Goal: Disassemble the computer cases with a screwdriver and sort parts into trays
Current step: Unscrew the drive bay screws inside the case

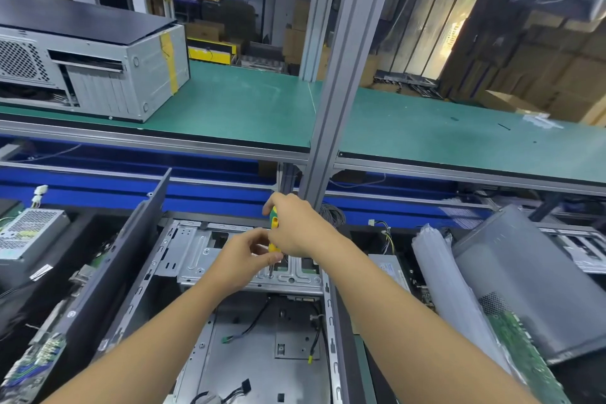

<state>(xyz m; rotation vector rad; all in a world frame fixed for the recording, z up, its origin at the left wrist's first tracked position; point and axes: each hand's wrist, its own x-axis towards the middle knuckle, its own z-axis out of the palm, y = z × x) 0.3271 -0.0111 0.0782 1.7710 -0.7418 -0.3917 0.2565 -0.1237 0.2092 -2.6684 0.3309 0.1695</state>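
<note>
An open grey computer case [249,331] lies in front of me, its inside bare except for loose cables. A metal drive bracket [196,256] spans its far end. My right hand [295,226] grips the yellow and green handle of a screwdriver [274,223], held upright with its tip down on the bracket. My left hand [242,256] pinches the lower end of the screwdriver near the shaft. The tip itself is partly hidden by my fingers.
A dark side panel [124,259] leans at the case's left. A power supply [26,236] sits far left, circuit boards [32,364] below it. Another case [524,279] and plastic bags [439,272] lie right. A closed case [98,59] stands on the green shelf [249,108]; an aluminium post [331,102] rises ahead.
</note>
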